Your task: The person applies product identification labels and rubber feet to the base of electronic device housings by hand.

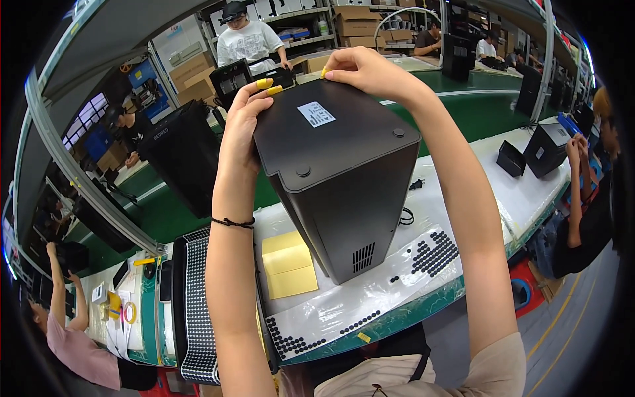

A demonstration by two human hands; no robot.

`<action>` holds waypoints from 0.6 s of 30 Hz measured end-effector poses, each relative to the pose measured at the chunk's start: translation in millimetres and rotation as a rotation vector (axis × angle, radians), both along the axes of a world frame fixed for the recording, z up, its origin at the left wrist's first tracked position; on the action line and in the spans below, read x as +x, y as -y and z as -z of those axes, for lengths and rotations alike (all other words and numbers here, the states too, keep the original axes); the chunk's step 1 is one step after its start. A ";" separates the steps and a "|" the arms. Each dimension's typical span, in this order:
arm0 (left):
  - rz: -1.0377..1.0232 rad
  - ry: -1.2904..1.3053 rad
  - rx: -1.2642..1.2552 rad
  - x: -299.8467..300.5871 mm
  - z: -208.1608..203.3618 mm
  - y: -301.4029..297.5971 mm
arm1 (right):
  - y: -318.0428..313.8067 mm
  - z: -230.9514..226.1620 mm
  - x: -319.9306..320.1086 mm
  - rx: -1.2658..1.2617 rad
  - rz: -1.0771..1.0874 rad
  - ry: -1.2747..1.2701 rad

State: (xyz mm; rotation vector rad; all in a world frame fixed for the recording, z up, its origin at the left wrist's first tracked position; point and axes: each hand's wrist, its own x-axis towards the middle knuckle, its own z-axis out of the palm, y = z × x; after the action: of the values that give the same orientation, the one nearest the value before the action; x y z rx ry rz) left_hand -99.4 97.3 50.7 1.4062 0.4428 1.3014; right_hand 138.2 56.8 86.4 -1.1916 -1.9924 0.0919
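A tall black box-shaped appliance (350, 198) stands on the bench before me, its flat face with a white label (316, 114) turned up. Round black feet (303, 170) sit at the two near corners of that face. My left hand (248, 109) is bent round the far left corner, palm along the side, yellow covers on two fingertips. At the far edge, the fingers of my right hand (360, 69) are curled and pinched together; whatever lies under them is hidden. Loose round black pads (436, 255) lie in rows on a clear-covered white sheet beside the appliance.
Yellow paper (289, 264) lies left of the appliance, beside a long dotted strip (198, 298). A power plug (417, 184) lies to the right. Beyond runs a green conveyor belt (476, 109) carrying another black appliance (182, 155). Co-workers stand or sit around.
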 end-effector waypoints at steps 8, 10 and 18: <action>-0.024 0.009 0.012 -1.2 1.1 -0.6 | 31.2 0.7 5.8 -0.253 -0.026 -0.114; -0.010 0.020 0.007 -0.4 2.4 -1.2 | 27.3 6.7 14.1 -0.242 -0.073 -0.042; -0.012 0.111 0.069 -6.1 15.8 -2.6 | 72.3 77.0 -4.6 -0.100 -0.104 -0.663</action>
State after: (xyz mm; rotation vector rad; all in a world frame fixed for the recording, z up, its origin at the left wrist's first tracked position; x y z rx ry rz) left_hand -105.5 100.0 34.9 1.3818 0.3348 1.4084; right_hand 133.6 -15.5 9.4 -0.9509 -1.4683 0.5693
